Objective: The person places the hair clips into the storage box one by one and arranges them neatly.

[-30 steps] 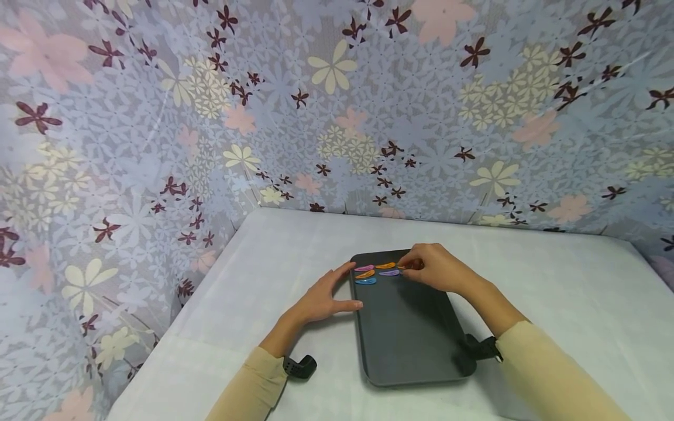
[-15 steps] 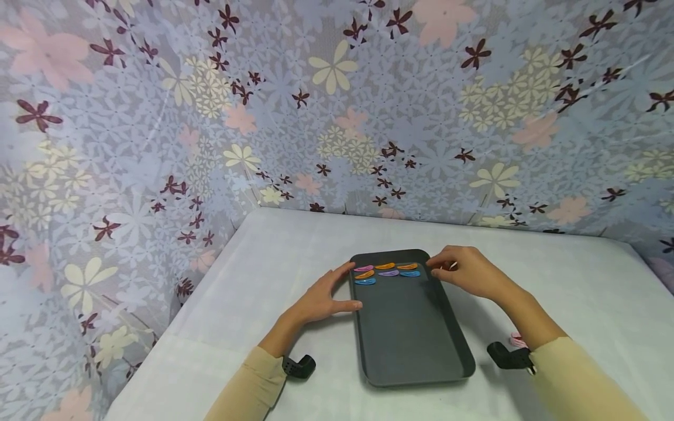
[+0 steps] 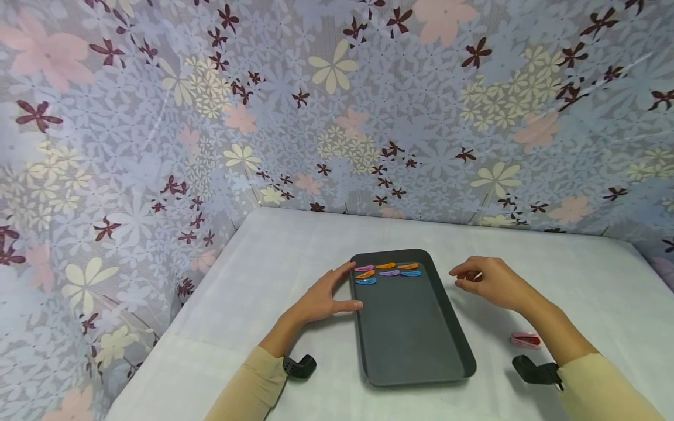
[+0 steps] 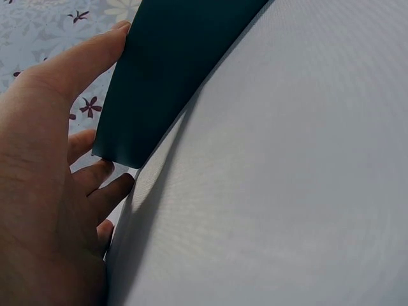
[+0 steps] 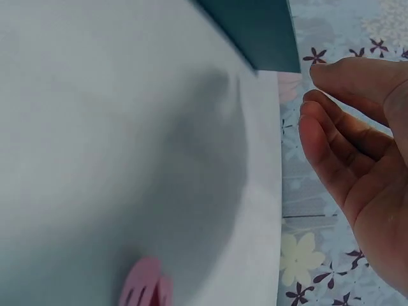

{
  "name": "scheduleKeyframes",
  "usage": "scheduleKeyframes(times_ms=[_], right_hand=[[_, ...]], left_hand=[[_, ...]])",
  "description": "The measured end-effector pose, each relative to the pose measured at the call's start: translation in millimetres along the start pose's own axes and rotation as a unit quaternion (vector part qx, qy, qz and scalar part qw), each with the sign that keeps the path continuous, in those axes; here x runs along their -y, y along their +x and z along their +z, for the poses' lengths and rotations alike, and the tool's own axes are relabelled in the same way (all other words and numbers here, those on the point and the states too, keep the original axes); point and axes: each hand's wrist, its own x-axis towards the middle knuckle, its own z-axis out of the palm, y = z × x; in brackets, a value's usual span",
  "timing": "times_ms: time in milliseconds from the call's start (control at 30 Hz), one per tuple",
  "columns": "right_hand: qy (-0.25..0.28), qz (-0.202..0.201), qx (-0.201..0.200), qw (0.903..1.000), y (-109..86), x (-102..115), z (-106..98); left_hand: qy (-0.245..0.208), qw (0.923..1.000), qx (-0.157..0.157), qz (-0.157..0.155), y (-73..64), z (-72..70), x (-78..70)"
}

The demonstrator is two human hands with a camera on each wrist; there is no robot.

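Note:
A dark grey tray (image 3: 411,327) holds several small snap hair clips near its far edge. In the row farthest back lie a pink clip (image 3: 364,268) and two orange ones; below are an orange, a purple (image 3: 389,273) and a blue clip (image 3: 411,273), then another blue clip (image 3: 365,281). My left hand (image 3: 323,299) touches the tray's left rim with spread fingers, also visible in the left wrist view against the tray wall (image 4: 153,83). My right hand (image 3: 489,282) hovers right of the tray, fingers loosely bent, holding nothing; the right wrist view shows this hand (image 5: 363,166) bare.
On the white cloth (image 3: 274,251), a pink slotted object (image 3: 525,340) with red inside lies right of the tray, near my right wrist; its kind is unclear. A floral curtain (image 3: 337,117) rises behind the table and on the left.
My right hand has drawn away from the clips, rightward past the tray's rim, leaving the blue and orange clips at the right end visible. The pink object has come into view. My left hand stays put.

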Motion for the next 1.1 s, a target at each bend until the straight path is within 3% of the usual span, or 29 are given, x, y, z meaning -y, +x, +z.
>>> scheduleKeyframes(times_ms=[600, 1100], right_hand=[[-0.001, 0.028, 0.032, 0.9991, -32.2, -20.5, 0.9], [-0.012, 0.057, 0.034, 0.9977, -57.0, -37.9, 4.7]], left_hand=[[-0.003, 1.0, -0.001, 0.002, -0.2, 0.2, -0.4], [-0.002, 1.0, 0.001, -0.001, 1.1, 0.4, -1.2]])
